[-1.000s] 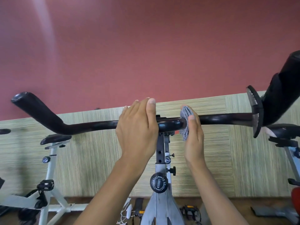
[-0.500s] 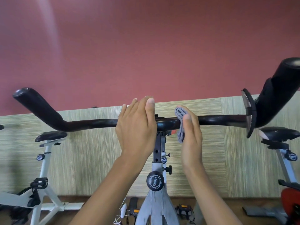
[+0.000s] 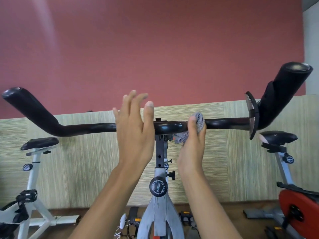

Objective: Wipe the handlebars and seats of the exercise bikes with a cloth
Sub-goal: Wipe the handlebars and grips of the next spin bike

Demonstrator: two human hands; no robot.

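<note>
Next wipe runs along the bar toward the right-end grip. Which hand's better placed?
Right. The right hand grips the cloth around the handlebar beside the stem, bare bar ahead toward the grip. The left hand is open, no cloth.

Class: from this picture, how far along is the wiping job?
Done: nothing visibly finished. In hand: the right hand grips a crumpled grey cloth on the black tubular handlebar near its middle; the left hand hovers open. Left, seemingly: the bar's padded ends and the neighbouring bikes' black seats.
</note>
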